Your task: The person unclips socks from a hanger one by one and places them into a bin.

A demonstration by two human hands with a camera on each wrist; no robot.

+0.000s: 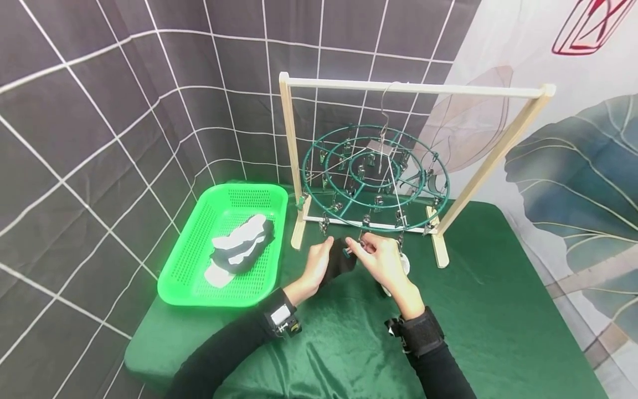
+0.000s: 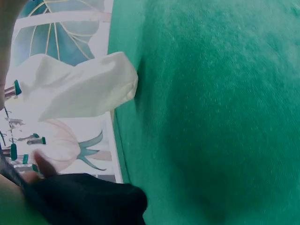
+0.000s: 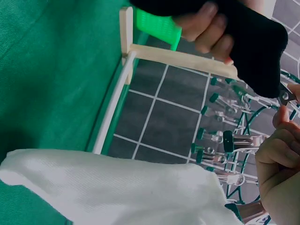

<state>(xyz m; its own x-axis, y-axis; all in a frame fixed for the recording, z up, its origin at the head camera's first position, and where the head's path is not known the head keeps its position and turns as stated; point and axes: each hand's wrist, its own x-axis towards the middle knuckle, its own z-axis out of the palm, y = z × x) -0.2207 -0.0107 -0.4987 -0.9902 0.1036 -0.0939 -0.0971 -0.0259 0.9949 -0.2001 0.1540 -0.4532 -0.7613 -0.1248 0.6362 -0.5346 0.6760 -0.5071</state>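
While one round green wire sock hanger [image 1: 375,183] with three concentric rings hangs by its metal hook from one pale wooden rack [image 1: 417,88], two hands work just below its front rim. The left hand [image 1: 317,265] has its fingers [image 3: 208,29] curled round one black sock [image 1: 340,261], soft knit fabric bunched in the grip and held up beside the hanger's lower clips. The right hand [image 1: 381,257] pinches one small metal clip [image 1: 360,244] between thumb and forefinger at the hanger's front edge, touching the sock's top; its other fingers are bent loosely. One white sock [image 1: 402,265] hangs just behind the right hand, limp and finely ribbed; the right wrist view shows it draped wide across the foreground. To the left sits one bright green perforated plastic basket [image 1: 199,233], rectangular with rounded corners, holding a small heap of black and white socks [image 1: 240,248] whose number cannot be told. All stands on a tabletop [image 1: 498,310] covered in dark green velvety cloth, creased near the forearms.
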